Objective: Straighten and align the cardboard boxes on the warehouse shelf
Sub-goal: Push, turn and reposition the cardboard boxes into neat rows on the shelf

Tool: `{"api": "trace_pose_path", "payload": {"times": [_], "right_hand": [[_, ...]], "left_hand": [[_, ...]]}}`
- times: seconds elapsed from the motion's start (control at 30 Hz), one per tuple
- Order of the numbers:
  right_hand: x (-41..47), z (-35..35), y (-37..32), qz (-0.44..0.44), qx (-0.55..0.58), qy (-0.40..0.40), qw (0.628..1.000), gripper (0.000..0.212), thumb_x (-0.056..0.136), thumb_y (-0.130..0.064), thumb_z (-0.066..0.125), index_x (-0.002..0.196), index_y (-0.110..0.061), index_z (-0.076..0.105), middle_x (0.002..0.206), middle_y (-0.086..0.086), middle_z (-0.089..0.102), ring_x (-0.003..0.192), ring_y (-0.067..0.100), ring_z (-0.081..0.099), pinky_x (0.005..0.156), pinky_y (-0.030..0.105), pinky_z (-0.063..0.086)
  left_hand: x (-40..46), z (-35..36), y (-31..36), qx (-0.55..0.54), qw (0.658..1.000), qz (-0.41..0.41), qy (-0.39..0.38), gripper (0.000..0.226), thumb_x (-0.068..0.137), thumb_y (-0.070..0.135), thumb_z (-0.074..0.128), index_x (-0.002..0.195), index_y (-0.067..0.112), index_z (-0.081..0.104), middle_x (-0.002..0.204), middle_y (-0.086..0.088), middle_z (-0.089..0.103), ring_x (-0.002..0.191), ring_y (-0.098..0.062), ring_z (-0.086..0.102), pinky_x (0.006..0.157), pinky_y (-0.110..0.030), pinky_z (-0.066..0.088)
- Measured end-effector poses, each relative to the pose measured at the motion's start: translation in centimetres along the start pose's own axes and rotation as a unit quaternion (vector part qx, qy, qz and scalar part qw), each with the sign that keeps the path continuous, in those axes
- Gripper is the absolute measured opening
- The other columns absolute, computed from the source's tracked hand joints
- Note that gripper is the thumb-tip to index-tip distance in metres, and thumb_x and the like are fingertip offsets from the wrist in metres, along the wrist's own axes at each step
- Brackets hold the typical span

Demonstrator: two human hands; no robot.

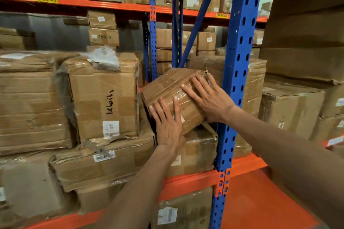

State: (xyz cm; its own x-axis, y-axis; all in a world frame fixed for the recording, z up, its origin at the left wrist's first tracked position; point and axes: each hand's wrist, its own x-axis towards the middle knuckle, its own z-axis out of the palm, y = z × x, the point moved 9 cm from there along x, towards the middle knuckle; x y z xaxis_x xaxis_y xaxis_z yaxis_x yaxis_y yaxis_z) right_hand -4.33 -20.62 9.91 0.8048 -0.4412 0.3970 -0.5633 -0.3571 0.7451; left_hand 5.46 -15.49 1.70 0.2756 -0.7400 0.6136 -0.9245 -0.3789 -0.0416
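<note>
A person's left hand (pixel 168 126) and right hand (pixel 208 96) press flat, fingers spread and gripping nothing, against a tilted taped cardboard box (pixel 167 87) wedged atop a lower box (pixel 197 147) beside the blue upright (pixel 240 72), apparently to square it with its neighbours.

A small taped cardboard box (pixel 173 93) is being held tilted, one corner lowered, on top of a larger box (pixel 197 147) at the shelf's orange beam (pixel 188 178). The left hand (pixel 168 124) is being pressed flat against its near face, fingers spread, while the right hand (pixel 208 96) is being laid open across its upper right edge, just beside the blue upright (pixel 240 72). A marked box (pixel 104 96) is being kept upright just to the left.
</note>
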Motion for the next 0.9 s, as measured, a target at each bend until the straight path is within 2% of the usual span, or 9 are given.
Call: {"api": "trace_pose_path", "payload": {"times": [0.07, 0.17, 0.27, 0.43, 0.57, 0.67, 0.77, 0.83, 0.9], "right_hand": [[0.1, 0.1, 0.0, 0.025, 0.033, -0.017, 0.999, 0.153, 0.051, -0.071, 0.077, 0.155, -0.008, -0.016, 0.155, 0.034, 0.018, 0.142, 0.048, 0.021, 0.115, 0.063, 0.013], [-1.7, 2.1, -1.6, 0.09, 0.112, -0.04, 0.989, 0.161, 0.041, -0.082, 0.072, 0.155, -0.002, -0.008, 0.146, 0.035, 0.029, 0.13, 0.049, 0.031, 0.112, 0.06, 0.021], [-4.1, 4.1, -2.9, 0.136, 0.176, -0.047, 0.974, 0.161, 0.04, -0.081, 0.075, 0.157, -0.004, -0.004, 0.144, 0.036, 0.03, 0.133, 0.051, 0.029, 0.116, 0.061, 0.015], [-3.8, 5.4, -2.3, 0.121, 0.17, -0.041, 0.977, 0.161, 0.048, -0.079, 0.076, 0.153, -0.007, -0.021, 0.152, 0.034, 0.021, 0.14, 0.05, 0.019, 0.119, 0.058, 0.008], [-4.6, 6.5, -2.4, 0.134, 0.154, -0.054, 0.977, 0.158, 0.053, -0.079, 0.073, 0.151, -0.008, -0.027, 0.155, 0.032, 0.015, 0.143, 0.049, 0.014, 0.12, 0.057, 0.004], [-4.3, 6.5, -2.7, 0.14, 0.159, -0.092, 0.973, 0.155, 0.058, -0.08, 0.069, 0.147, -0.006, -0.033, 0.156, 0.029, 0.01, 0.144, 0.047, 0.01, 0.12, 0.056, 0.004], [-3.3, 5.2, -1.9, 0.126, 0.192, -0.127, 0.965, 0.141, 0.058, -0.082, 0.065, 0.151, -0.014, -0.016, 0.15, 0.023, 0.019, 0.139, 0.043, 0.02, 0.119, 0.052, 0.013], [-2.7, 3.6, -0.7, 0.105, 0.247, -0.151, 0.951, 0.133, 0.06, -0.08, 0.067, 0.153, -0.018, -0.006, 0.147, 0.021, 0.021, 0.138, 0.042, 0.024, 0.117, 0.051, 0.02], [-1.9, 1.2, 0.2, 0.084, 0.286, -0.155, 0.942, 0.127, 0.067, -0.07, 0.073, 0.154, -0.021, -0.005, 0.151, 0.022, 0.017, 0.141, 0.042, 0.022, 0.118, 0.05, 0.023]], "left_hand": [[1.1, -1.3, -0.8, 0.045, 0.998, 0.041, 0.004, 0.149, 0.063, 0.061, 0.082, 0.153, 0.003, -0.023, 0.155, -0.043, 0.003, 0.144, -0.059, 0.007, 0.116, -0.07, 0.002], [1.9, -2.2, -1.0, 0.121, 0.979, 0.166, 0.003, 0.145, 0.066, 0.056, 0.08, 0.152, 0.008, -0.026, 0.156, -0.038, -0.003, 0.145, -0.054, 0.001, 0.117, -0.066, -0.008], [1.1, -2.2, -0.1, 0.143, 0.963, 0.227, 0.012, 0.133, 0.073, 0.051, 0.077, 0.155, 0.01, -0.019, 0.155, -0.037, 0.003, 0.144, -0.054, 0.006, 0.118, -0.065, -0.003], [-0.2, -1.0, 2.0, 0.149, 0.969, 0.194, 0.02, 0.115, 0.085, 0.047, 0.066, 0.155, 0.006, -0.016, 0.155, -0.038, 0.008, 0.144, -0.055, 0.012, 0.117, -0.067, 0.006], [-0.4, -0.5, 2.8, 0.119, 0.977, 0.173, 0.037, 0.106, 0.088, 0.045, 0.063, 0.158, 0.008, -0.008, 0.155, -0.038, 0.014, 0.144, -0.054, 0.016, 0.118, -0.066, 0.009], [-0.4, -0.4, 2.3, 0.101, 0.979, 0.178, -0.013, 0.121, 0.08, 0.055, 0.07, 0.157, 0.012, -0.014, 0.159, -0.034, 0.004, 0.147, -0.051, 0.004, 0.12, -0.062, -0.004], [-0.3, -1.7, 1.5, 0.006, 0.98, 0.183, -0.081, 0.13, 0.074, 0.059, 0.076, 0.156, 0.02, -0.017, 0.162, -0.027, -0.007, 0.15, -0.043, -0.008, 0.119, -0.051, -0.016], [-0.5, -5.2, -0.4, -0.056, 0.988, 0.142, -0.006, 0.124, 0.078, 0.051, 0.076, 0.156, 0.02, -0.016, 0.163, -0.026, -0.008, 0.151, -0.04, -0.008, 0.117, -0.046, -0.018], [-1.8, -9.2, -3.6, -0.107, 0.984, 0.042, 0.137, 0.114, 0.083, 0.043, 0.071, 0.157, 0.012, -0.01, 0.164, -0.026, -0.005, 0.152, -0.039, -0.006, 0.12, -0.047, -0.012]]}}
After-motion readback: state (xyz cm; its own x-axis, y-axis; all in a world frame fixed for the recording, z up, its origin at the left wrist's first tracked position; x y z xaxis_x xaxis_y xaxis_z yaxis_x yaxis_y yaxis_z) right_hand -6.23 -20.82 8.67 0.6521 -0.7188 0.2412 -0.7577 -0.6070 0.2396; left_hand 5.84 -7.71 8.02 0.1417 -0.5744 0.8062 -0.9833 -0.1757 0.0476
